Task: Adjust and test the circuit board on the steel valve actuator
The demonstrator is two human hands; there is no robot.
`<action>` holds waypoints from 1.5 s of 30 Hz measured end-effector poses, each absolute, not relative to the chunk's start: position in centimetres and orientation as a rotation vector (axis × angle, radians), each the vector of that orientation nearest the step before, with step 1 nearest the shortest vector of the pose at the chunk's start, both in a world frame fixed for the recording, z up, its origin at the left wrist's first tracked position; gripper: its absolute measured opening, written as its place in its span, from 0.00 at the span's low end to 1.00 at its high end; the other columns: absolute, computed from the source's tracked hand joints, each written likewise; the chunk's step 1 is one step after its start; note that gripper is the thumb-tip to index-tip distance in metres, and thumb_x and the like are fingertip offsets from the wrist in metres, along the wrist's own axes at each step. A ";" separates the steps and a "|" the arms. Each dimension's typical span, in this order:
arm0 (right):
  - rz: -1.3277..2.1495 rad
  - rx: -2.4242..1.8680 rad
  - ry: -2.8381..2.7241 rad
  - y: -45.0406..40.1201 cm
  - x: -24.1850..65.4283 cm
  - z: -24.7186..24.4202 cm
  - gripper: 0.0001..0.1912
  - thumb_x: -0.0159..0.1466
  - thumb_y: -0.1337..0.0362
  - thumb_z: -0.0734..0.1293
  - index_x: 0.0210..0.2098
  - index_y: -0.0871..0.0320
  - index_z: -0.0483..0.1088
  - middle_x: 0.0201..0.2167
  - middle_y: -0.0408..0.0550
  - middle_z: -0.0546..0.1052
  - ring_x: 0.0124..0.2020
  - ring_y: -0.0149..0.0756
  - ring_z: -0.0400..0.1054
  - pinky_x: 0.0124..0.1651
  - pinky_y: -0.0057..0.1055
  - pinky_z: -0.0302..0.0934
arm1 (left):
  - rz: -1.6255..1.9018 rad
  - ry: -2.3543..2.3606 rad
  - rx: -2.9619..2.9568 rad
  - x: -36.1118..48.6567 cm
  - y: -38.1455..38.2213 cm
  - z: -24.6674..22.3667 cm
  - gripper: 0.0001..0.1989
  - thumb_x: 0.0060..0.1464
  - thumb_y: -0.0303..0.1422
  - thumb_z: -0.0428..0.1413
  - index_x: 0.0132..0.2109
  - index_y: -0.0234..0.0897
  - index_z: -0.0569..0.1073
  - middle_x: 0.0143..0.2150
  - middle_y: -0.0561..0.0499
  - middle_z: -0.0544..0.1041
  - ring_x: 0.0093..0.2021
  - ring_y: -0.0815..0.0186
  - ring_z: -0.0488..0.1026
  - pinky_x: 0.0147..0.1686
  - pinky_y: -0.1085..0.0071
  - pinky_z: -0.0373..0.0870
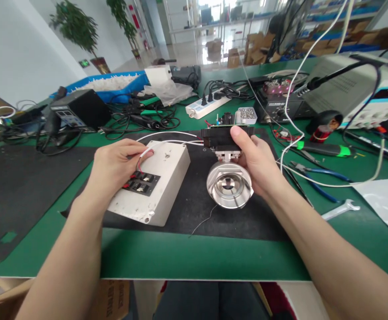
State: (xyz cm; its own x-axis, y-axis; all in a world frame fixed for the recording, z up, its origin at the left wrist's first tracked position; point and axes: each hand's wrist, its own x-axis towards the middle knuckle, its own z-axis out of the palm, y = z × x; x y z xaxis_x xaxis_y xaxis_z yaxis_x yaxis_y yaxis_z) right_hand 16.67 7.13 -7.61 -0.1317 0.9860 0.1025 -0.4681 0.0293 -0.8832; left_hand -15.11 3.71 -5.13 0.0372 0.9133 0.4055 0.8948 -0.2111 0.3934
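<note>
My left hand (122, 162) pinches the end of a white cable (172, 141) just above a grey box (169, 171). Thin red wires hang from that cable end towards a black terminal block (143, 183) with red and black parts on the box's top face. In my right hand (255, 158) is a motorised ball valve: a black actuator housing (219, 138) on top, a shiny metal valve body (229, 184) below with its round bore facing me. The white cable runs from the valve's housing across to my left hand. A circuit board and small parts show on top of the housing.
A black mat (200, 218) lies under the work on the green table (187, 258). To the right are blue-handled pliers (323, 186), a wrench (342, 209), a green-black screwdriver (327, 149) and a power supply (363, 89). Behind stand a power strip (210, 106) and a blue tray (137, 82).
</note>
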 end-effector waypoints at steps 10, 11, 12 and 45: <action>1.490 -0.731 -0.994 7.4 16.8 -7.8 0.27 0.60 0.43 0.75 0.49 0.55 0.75 0.45 0.52 0.84 0.52 0.53 0.80 0.53 0.49 0.77 | 0.936 1.983 2.186 -14.2 3.4 -4.8 0.13 0.62 0.54 0.60 0.42 0.56 0.83 0.45 0.62 0.81 0.44 0.54 0.77 0.45 0.57 0.70; 1.489 -0.727 -0.994 7.4 16.8 -7.7 0.27 0.60 0.43 0.75 0.49 0.55 0.75 0.45 0.52 0.83 0.52 0.54 0.80 0.53 0.49 0.77 | 0.934 1.984 2.190 -14.2 3.4 -4.8 0.13 0.62 0.54 0.60 0.42 0.55 0.83 0.45 0.61 0.81 0.44 0.54 0.77 0.44 0.58 0.70; 1.489 -0.723 -0.995 7.4 16.7 -7.7 0.26 0.61 0.43 0.75 0.49 0.55 0.75 0.46 0.52 0.84 0.53 0.54 0.80 0.54 0.49 0.77 | 0.938 1.981 2.192 -14.2 3.4 -4.8 0.14 0.62 0.54 0.60 0.42 0.53 0.83 0.45 0.61 0.81 0.44 0.54 0.77 0.44 0.58 0.69; 1.515 -0.733 -1.007 7.4 17.0 -7.5 0.29 0.59 0.40 0.76 0.48 0.57 0.77 0.49 0.55 0.83 0.53 0.54 0.79 0.58 0.52 0.74 | 0.978 1.981 2.211 -14.5 3.4 -5.2 0.12 0.62 0.46 0.62 0.43 0.45 0.84 0.45 0.58 0.81 0.41 0.65 0.77 0.38 0.70 0.68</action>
